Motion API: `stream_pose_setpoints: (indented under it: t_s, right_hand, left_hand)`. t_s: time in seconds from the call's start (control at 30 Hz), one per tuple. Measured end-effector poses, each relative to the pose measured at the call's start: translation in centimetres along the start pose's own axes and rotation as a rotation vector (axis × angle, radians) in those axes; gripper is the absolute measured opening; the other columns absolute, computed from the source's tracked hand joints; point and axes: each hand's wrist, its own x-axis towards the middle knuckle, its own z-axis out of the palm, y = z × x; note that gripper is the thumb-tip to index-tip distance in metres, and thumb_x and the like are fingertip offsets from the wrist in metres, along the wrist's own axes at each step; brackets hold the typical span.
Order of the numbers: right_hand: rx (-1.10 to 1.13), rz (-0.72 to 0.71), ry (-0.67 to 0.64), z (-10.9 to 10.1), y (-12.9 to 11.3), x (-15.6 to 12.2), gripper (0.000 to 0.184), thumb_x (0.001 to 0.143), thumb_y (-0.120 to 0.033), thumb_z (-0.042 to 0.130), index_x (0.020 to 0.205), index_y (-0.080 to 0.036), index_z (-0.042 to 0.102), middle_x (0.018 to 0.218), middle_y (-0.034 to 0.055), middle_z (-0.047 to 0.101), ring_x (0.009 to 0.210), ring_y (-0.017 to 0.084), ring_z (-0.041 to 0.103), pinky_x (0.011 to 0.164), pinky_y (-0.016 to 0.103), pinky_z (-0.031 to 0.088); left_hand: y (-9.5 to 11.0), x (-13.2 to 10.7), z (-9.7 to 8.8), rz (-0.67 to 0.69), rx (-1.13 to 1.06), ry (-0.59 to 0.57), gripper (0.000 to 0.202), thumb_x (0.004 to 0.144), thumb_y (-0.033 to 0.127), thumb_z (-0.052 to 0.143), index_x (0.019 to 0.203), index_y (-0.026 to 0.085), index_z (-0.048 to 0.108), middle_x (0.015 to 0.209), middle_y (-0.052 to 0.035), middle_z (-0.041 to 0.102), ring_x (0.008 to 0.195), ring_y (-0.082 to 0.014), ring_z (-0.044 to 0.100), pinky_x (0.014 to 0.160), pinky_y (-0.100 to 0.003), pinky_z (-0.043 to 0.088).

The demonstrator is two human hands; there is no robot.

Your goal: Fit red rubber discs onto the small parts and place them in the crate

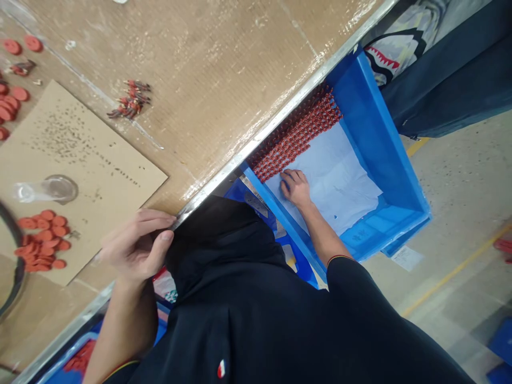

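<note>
My left hand (134, 245) rests at the metal edge of the worktable, fingers lightly bent and thumb apart, holding nothing I can see. Down in a blue bin (404, 165), my right hand (295, 188) has its fingers bent downward beside the closest row of small red parts (298, 141). Whatever is between those fingertips is hidden. The red parts stand in tight rows along the bin's table side. A white paper sheet (332, 170) lies under my right hand and covers much of the bin floor.
On the worktable (208, 80) lie a small heap of red-brown parts (132, 100), a cardboard sheet (104, 197) with tiny dark bits, and red discs (42, 242). Another person's dark trouser leg (452, 85) is beside the bin. Another blue bin with red pieces (80, 357) sits below the table.
</note>
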Motion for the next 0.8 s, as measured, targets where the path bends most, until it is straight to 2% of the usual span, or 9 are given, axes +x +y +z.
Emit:
stream_pose_setpoints:
  t_s: [0.13, 0.27, 0.8]
  right_hand:
    - [-0.012, -0.003, -0.001, 0.1, 0.1, 0.0, 0.039, 0.103, -0.033, 0.047, 0.127, -0.022, 0.076, 0.132, 0.0148, 0.074, 0.120, 0.035, 0.062, 0.106, 0.057, 0.054]
    - [-0.019, -0.010, -0.009, 0.1, 0.1, -0.1, 0.041, 0.103, -0.032, 0.046, 0.130, -0.021, 0.075, 0.134, 0.0150, 0.074, 0.121, 0.035, 0.062, 0.107, 0.057, 0.054]
    - [-0.048, -0.072, -0.006, 0.6, 0.8, -0.1, 0.044, 0.106, -0.033, 0.043, 0.135, -0.017, 0.073, 0.136, 0.0151, 0.074, 0.119, 0.034, 0.062, 0.105, 0.053, 0.054]
  left_hand:
    - [0.0, -0.1, 0.0, 0.010, -0.010, -0.019, 0.009, 0.083, 0.025, 0.079, 0.077, 0.019, 0.077, 0.070, -0.0045, 0.078, 0.059, -0.0154, 0.071, 0.054, -0.025, 0.057]
    - [0.3, 0.4, 0.2, 0.085, -0.044, -0.031, 0.002, 0.084, 0.019, 0.076, 0.083, 0.017, 0.076, 0.072, -0.0044, 0.077, 0.059, -0.0142, 0.070, 0.054, -0.024, 0.055]
    - [0.6, 0.8, 0.4, 0.142, -0.041, -0.055, 0.002, 0.088, 0.013, 0.072, 0.087, 0.014, 0.073, 0.074, -0.0032, 0.073, 0.063, -0.0123, 0.069, 0.058, -0.022, 0.056]
